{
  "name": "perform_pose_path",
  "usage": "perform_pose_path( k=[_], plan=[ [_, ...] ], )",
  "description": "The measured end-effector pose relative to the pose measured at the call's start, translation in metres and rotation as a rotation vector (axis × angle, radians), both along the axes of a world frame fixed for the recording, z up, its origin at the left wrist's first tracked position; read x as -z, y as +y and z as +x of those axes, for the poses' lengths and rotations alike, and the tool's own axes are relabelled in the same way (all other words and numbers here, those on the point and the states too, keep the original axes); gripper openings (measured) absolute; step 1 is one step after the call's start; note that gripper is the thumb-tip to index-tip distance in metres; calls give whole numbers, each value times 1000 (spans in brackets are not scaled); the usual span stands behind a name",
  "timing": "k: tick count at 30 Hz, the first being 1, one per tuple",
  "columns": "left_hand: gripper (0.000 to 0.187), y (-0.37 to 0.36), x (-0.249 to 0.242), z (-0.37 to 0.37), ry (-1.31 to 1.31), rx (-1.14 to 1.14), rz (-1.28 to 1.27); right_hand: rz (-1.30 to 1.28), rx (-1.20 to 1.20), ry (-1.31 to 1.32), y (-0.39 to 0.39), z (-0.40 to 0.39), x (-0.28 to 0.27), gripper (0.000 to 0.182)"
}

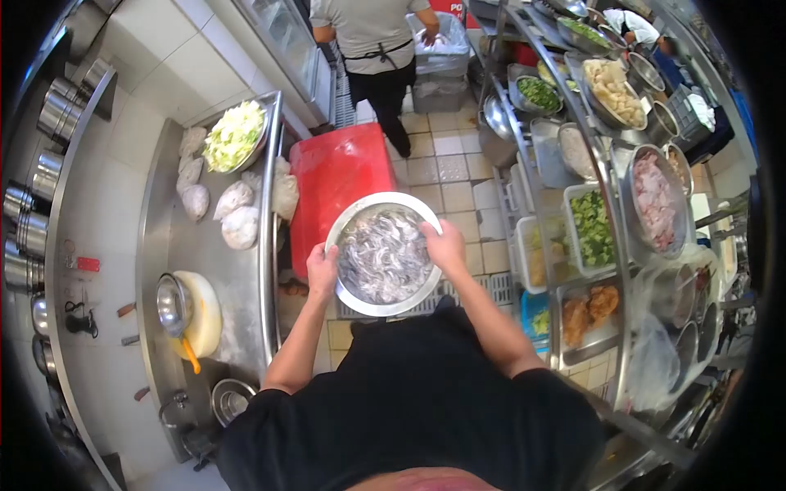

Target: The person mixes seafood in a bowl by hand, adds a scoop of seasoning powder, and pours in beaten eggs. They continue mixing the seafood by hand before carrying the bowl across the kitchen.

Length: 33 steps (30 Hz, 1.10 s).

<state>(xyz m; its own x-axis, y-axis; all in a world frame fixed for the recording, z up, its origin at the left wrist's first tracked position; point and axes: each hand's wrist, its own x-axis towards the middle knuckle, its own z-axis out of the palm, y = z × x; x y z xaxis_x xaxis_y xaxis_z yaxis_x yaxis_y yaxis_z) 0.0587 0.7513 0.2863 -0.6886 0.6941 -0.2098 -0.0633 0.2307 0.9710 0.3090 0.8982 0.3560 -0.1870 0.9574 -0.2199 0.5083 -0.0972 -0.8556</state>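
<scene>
Between my hands is a round metal bowl (337, 288), held level in front of my body. It is full of wet grey-white pieces (385, 255) that look like raw shrimp, though I cannot be sure. My left hand (322, 268) grips the rim on the left, thumb on top. On the opposite side my right hand (445, 245) grips the rim the same way. The fingers under the bowl are hidden. Just beyond the bowl stands a red bin or box (340, 164) with a flat top.
Left, a steel counter (237, 299) holds a bowl of chopped cabbage (237, 135), several bagged lumps (240, 227) and an orange-handled strainer (174, 304). Right, a metal rack carries trays of broccoli (591, 225) and raw meat (655, 200). Ahead, a person (368, 49) stands on the tiled floor (450, 168).
</scene>
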Motion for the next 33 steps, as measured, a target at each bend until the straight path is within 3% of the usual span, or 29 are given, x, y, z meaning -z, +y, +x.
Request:
perform_pose_path(
  k=[3,7,14,19,21,23,24,28,31,33],
  plan=[
    [23,65,-17,46,-82,79,4,31,81,-58,46,55,2,30],
    [23,147,-32,89,17,203,55,117,194,-13,91,113,-1,28],
    [29,292,-47,112,97,352,121,127,335,136,178,146,-13,29],
    [38,398,-64,98,-11,400,152,93,381,329,284,143,31,30],
    [39,441,-62,103,152,399,159,24,386,481,331,155,38,31],
    [39,477,-82,92,202,390,179,91,426,446,360,133,0,32],
    [39,501,-78,86,96,390,179,116,451,443,375,121,-13,33],
    [38,582,-108,71,159,428,213,130,429,490,459,111,-9,37],
    [40,638,-104,47,115,430,217,184,455,295,526,100,3,44],
    [39,672,-106,22,231,404,205,130,363,284,560,68,-25,43]
  ],
)
